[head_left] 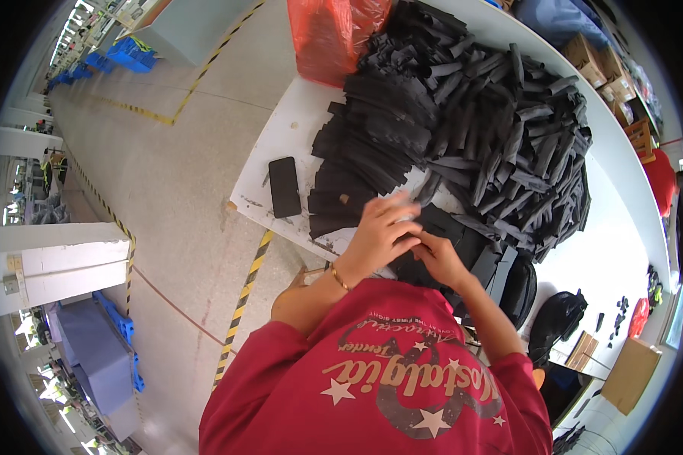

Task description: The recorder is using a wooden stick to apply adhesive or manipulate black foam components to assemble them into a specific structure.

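My left hand (382, 236), with a bracelet (340, 277) at its wrist, is over the near edge of the white table (269, 140); its fingers are curled and partly smeared by motion. My right hand (442, 258) meets it, thumb and fingers pinched together at the left fingertips. What the pinch holds is too small or hidden to make out. Just beyond both hands lies flat black material (446, 227). Overlapping black fabric-like strips (360, 163) form a row ahead of my left hand, and a large loose heap of similar black pieces (508, 129) spreads to the far right.
A black phone (284, 187) lies at the table's left side. A red plastic bag (322, 42) stands at the far edge. Black bags (555, 322) and a cardboard box (631, 375) are at the right. Yellow-black tape (244, 303) marks the floor at the left.
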The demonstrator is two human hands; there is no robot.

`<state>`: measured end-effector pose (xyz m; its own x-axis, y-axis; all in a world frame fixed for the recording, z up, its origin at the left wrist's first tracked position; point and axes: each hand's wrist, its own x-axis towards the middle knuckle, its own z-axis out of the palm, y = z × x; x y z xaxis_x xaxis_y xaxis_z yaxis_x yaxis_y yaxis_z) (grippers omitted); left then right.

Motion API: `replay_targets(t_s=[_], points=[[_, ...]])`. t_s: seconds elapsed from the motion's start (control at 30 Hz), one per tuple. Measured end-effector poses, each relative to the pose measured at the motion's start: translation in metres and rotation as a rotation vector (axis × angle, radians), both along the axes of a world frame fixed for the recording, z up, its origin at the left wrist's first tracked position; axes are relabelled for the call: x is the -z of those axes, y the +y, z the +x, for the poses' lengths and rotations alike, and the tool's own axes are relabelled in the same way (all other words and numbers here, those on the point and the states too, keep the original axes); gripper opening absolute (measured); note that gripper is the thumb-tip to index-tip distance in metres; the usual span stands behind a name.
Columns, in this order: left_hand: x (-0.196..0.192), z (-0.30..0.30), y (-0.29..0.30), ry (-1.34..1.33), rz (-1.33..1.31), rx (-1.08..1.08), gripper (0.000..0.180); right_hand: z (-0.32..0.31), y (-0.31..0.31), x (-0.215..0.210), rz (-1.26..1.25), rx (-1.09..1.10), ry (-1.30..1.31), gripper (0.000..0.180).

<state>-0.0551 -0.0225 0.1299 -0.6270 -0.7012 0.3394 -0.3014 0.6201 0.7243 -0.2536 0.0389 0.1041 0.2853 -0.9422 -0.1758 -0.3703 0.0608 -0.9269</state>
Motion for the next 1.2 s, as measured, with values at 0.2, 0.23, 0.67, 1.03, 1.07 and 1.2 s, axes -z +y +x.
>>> replay_targets(t_s=[0.2, 0.23, 0.67, 1.03, 1.07, 1.2], points=[[0.051, 0.019, 0.008, 1.482, 1.384, -0.253, 0.038, 0.029, 0.021, 0.028, 0.193, 0.108, -0.202, 0.018], [0.074, 0.003, 0.016, 1.377, 1.276, -0.4, 0.034, 0.039, 0.018, 0.031, 0.147, 0.113, -0.148, 0.019], [0.045, -0.013, -0.013, 1.307, 1.228, -0.88, 0.022, 0.048, 0.04, 0.0, -0.037, 0.219, 0.18, 0.012], [0.061, 0.022, -0.051, 1.403, 1.167, -0.866, 0.032, -0.025, 0.112, -0.108, 0.077, 0.007, 0.308, 0.016], [0.06, 0.025, -0.054, 1.468, 1.161, -0.848, 0.032, -0.026, 0.108, -0.116, 0.072, 0.068, 0.298, 0.015], [0.046, -0.002, -0.045, 1.358, 1.278, -0.809, 0.037, -0.02, 0.075, -0.095, 0.057, 0.26, 0.237, 0.015]])
